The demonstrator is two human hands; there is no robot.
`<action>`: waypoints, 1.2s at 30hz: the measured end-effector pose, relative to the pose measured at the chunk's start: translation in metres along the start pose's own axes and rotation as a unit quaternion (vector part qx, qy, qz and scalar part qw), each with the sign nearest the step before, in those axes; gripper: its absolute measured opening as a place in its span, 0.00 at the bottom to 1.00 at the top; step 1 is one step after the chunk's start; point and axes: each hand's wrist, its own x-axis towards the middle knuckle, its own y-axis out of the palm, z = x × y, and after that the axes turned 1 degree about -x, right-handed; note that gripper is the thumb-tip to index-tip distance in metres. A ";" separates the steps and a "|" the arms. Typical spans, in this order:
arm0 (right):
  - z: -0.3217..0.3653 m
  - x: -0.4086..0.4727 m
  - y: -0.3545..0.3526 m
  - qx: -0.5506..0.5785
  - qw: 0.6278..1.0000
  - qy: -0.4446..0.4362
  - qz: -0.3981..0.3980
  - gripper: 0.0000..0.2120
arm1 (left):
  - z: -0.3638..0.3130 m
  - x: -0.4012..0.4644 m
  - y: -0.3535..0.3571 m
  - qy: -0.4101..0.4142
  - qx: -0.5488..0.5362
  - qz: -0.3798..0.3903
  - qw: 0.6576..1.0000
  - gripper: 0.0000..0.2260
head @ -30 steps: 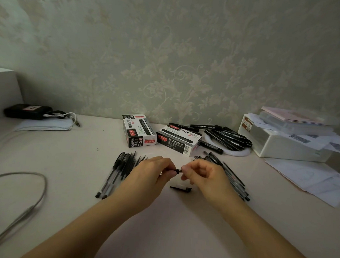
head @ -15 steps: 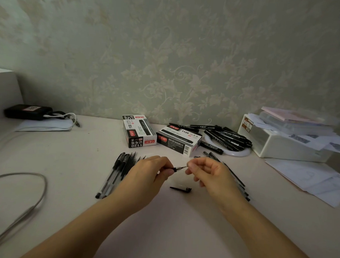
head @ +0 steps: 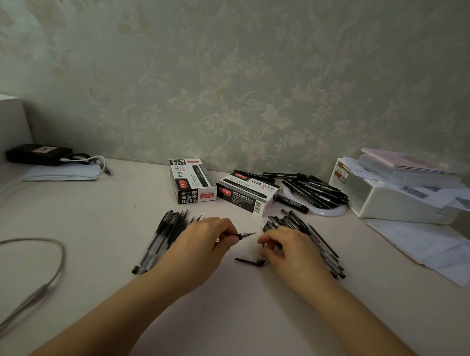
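The right hand has dropped from the tip of the pen, pinched by the left hand, to the loose cap on the tabletop, grasp unconfirmed; capping likely follows.

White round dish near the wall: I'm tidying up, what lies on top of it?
Black markers lie piled across the white round dish; only its near rim shows, the rest is covered by them.

Grey cable, white box, papers
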 end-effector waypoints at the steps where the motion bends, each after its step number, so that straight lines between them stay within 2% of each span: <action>1: 0.001 -0.001 -0.001 0.015 1.000 0.007 -0.007 0.08 | -0.001 0.000 0.000 -0.002 -0.003 -0.002 1.000 0.07; 3: 0.006 -0.001 -0.004 0.079 0.995 0.032 -0.042 0.07 | -0.003 0.002 0.000 -0.014 -0.025 -0.018 0.999 0.05; 5: 0.014 -0.001 -0.009 0.218 0.971 0.080 -0.059 0.03 | -0.006 0.002 -0.001 -0.029 -0.065 -0.033 0.997 0.03; 7: 0.024 -0.002 -0.012 0.369 0.922 0.115 -0.012 0.04 | -0.009 0.002 -0.001 -0.023 -0.090 -0.041 0.995 0.04; 9: 0.030 -0.005 -0.013 0.455 0.878 0.147 0.038 0.05 | -0.011 0.001 0.000 -0.003 -0.094 -0.043 0.995 0.03; 13: 0.033 -0.006 -0.011 0.531 0.823 0.193 0.055 0.13 | -0.012 0.000 0.001 0.010 -0.089 -0.042 0.995 0.04; 15: 0.032 -0.004 -0.011 0.557 0.803 0.209 0.043 0.13 | -0.010 0.000 0.001 0.008 -0.083 -0.042 0.996 0.04; 18: 0.027 0.000 -0.015 0.585 0.775 0.235 -0.022 0.07 | -0.008 0.000 0.002 0.004 -0.074 -0.028 0.997 0.05; 21: 0.020 0.003 -0.021 0.622 0.730 0.266 -0.098 0.07 | -0.006 0.000 0.003 0.017 -0.056 -0.018 0.998 0.09; 24: 0.019 0.003 -0.020 0.668 0.686 0.269 -0.102 0.08 | -0.005 -0.001 0.005 0.028 -0.044 -0.020 0.998 0.11; 28: 0.027 -0.001 -0.013 0.678 0.687 0.262 -0.012 0.15 | -0.005 0.000 0.006 0.038 -0.053 -0.025 0.998 0.12; 30: 0.030 -0.002 -0.011 0.686 0.678 0.264 0.007 0.16 | -0.006 0.000 0.005 0.042 -0.054 -0.025 0.997 0.12; 32: 0.031 0.000 -0.011 0.701 0.662 0.266 -0.008 0.12 | -0.006 -0.001 0.006 0.044 -0.051 -0.028 0.997 0.12; 34: 0.026 0.003 -0.016 0.706 0.654 0.264 -0.064 0.07 | -0.006 -0.001 0.006 0.040 -0.046 -0.030 0.998 0.12; 35: 0.021 0.005 -0.020 0.691 0.667 0.259 -0.101 0.05 | -0.005 -0.001 0.006 0.036 -0.045 -0.032 0.998 0.11; 36: 0.015 0.006 -0.026 0.651 0.703 0.251 -0.136 0.04 | -0.003 0.000 0.006 0.029 -0.043 -0.034 0.998 0.11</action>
